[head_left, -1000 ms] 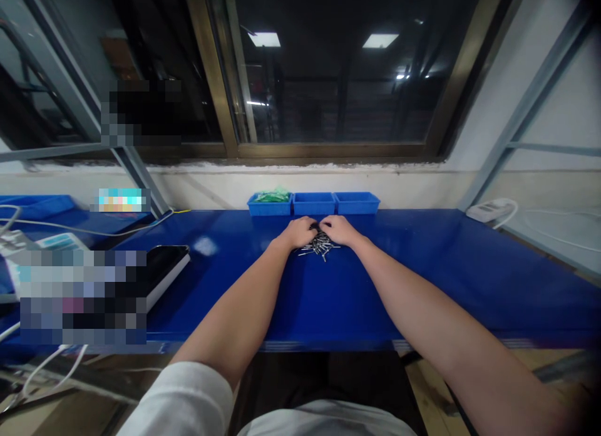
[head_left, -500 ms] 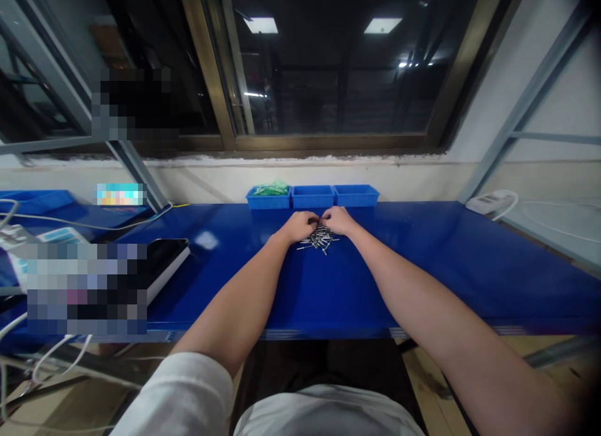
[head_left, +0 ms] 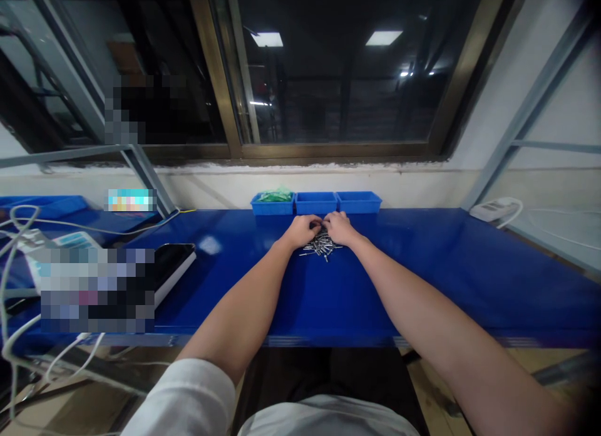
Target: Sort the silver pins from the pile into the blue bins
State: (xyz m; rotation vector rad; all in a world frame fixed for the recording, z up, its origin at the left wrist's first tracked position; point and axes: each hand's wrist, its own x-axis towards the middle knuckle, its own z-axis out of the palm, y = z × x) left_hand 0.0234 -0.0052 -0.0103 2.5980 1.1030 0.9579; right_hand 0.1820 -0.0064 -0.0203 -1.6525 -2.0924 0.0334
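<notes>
A small heap of thin metal pins (head_left: 320, 247) lies on the blue table (head_left: 422, 279), just in front of three blue bins. My left hand (head_left: 303, 230) and my right hand (head_left: 339, 228) rest side by side at the far edge of the heap, fingers curled and meeting over the pins. What the fingertips pinch is too small to make out. The left blue bin (head_left: 272, 204) holds green pieces; the middle bin (head_left: 315, 203) and the right bin (head_left: 359, 202) show nothing inside from here.
A black flat device (head_left: 171, 267) lies on the table at the left, with white cables (head_left: 28, 354) beside it. A white power strip (head_left: 493, 207) sits at the far right. A dark window runs behind the bins.
Both hands stay on the pin heap, fingers working slightly closer together. The view has shifted a little as my head moved.
</notes>
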